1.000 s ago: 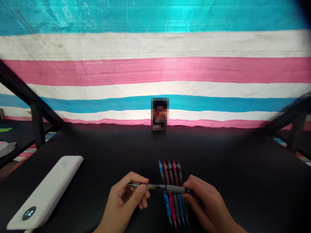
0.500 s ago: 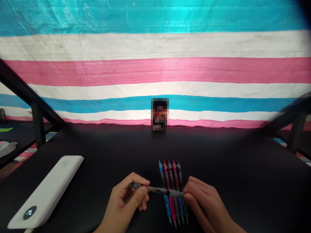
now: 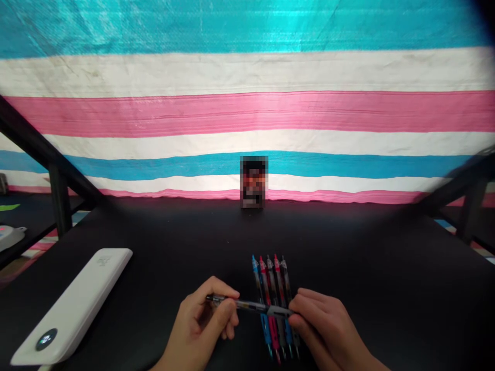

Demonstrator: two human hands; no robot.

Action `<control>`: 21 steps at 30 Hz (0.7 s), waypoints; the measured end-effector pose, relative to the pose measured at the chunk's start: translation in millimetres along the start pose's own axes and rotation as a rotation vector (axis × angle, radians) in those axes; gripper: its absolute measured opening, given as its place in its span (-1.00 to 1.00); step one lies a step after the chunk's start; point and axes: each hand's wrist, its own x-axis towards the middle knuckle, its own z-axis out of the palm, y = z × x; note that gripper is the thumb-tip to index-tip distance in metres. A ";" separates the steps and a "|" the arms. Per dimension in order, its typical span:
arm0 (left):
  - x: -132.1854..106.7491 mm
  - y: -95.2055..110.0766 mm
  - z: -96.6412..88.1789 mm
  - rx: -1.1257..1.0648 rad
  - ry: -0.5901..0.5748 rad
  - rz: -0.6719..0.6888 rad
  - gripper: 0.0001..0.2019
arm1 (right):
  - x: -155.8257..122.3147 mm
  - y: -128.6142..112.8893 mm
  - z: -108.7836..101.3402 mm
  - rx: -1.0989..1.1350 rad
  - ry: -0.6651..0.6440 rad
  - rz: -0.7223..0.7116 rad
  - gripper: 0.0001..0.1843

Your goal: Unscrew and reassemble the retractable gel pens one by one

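Observation:
I hold a clear pen with a grey grip [image 3: 255, 307] crosswise between both hands, just above the black table [image 3: 348, 257]. My left hand [image 3: 203, 327] pinches its dark clip end between thumb and fingers. My right hand [image 3: 328, 330] pinches the grey grip end. Under the held pen lies a row of several pens [image 3: 274, 304] side by side, blue, red and black, pointing away from me.
A white power bank [image 3: 73, 304] with a lit indicator lies at the left front. A small blurred card [image 3: 254, 181] stands at the table's far edge against a striped tarp [image 3: 247, 103]. Black frame bars [image 3: 46, 154] slant at both sides.
The held pen has dropped slightly and tilted, its right end lower. My right hand's fingers have slid further along the grey grip toward the left.

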 end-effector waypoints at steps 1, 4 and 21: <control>0.1 0.2 0.2 0.002 0.001 0.002 -0.62 | 0.0 -0.9 -0.3 0.018 0.004 0.018 -0.50; 1.8 0.6 0.0 -0.022 0.013 -0.004 -0.63 | 2.3 -4.1 -0.8 0.074 0.039 0.064 -0.51; 29.8 15.4 -25.1 -0.356 0.149 0.012 -0.66 | 13.3 -4.9 2.5 0.123 0.158 -0.104 -0.62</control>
